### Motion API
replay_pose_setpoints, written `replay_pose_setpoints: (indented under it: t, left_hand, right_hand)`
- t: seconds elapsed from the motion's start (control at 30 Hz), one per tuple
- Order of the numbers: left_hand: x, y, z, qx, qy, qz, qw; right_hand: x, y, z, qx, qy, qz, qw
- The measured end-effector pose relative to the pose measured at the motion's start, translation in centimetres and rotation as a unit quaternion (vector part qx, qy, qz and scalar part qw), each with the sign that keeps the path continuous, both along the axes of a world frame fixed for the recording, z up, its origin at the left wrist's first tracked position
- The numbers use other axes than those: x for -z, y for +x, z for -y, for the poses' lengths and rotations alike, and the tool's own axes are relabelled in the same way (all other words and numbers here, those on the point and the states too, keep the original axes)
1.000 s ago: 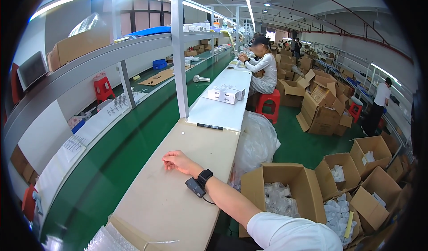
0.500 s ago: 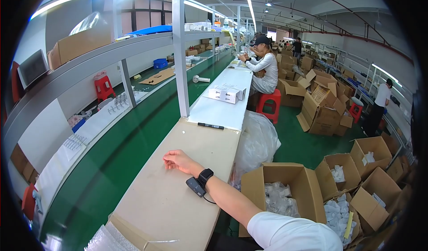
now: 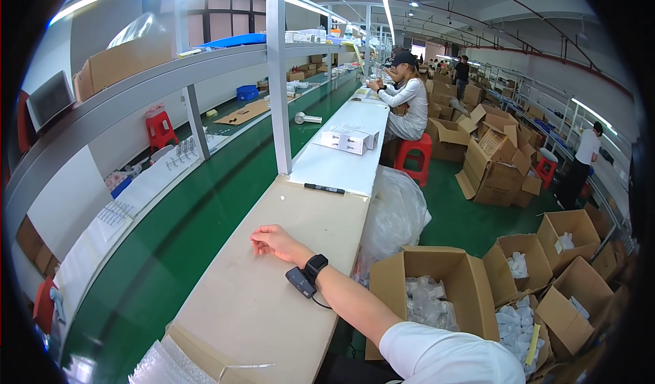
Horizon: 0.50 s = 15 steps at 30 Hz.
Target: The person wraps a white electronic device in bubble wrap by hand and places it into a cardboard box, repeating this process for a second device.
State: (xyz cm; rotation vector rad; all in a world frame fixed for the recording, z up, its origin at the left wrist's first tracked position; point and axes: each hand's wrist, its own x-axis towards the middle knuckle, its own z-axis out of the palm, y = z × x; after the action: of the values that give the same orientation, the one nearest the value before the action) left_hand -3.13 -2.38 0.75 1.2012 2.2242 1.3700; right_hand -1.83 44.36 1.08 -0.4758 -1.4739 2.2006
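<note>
My right hand [image 3: 273,240] rests palm down on the bare beige worktable [image 3: 273,316], fingers loosely curled, with nothing in it. A black wristband with a small dark device [image 3: 306,276] sits on that wrist, and the forearm comes in from the lower right in a white sleeve. My left hand is out of the picture. A black marker [image 3: 324,189] lies farther up the table, well beyond the hand.
A green conveyor belt [image 3: 205,206] runs along the table's left under a grey shelf. A clear plastic bag [image 3: 394,213] and open cardboard boxes [image 3: 437,295] of bagged parts stand at the right. A white box [image 3: 349,139] lies on the far white table. A seated person [image 3: 408,104] works farther down.
</note>
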Motion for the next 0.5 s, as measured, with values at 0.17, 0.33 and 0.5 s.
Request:
replay_pose_setpoints:
  t: [0.17, 0.33, 0.5]
  left_hand:
    - [0.59, -0.15, -0.17, -0.006, 0.012, 0.019, 1.0]
    - [0.89, -0.11, 0.18, -0.01, 0.012, 0.011, 1.0]
    - [0.12, 0.01, -0.28, 0.001, 0.014, -0.014, 1.0]
  right_hand:
    - [0.2, 0.07, -0.17, 0.005, -0.004, 0.003, 1.0]
    - [-0.46, -0.04, 0.16, 0.002, -0.005, 0.001, 1.0]
    - [-0.24, -0.06, 0.06, 0.0, -0.005, -0.001, 1.0]
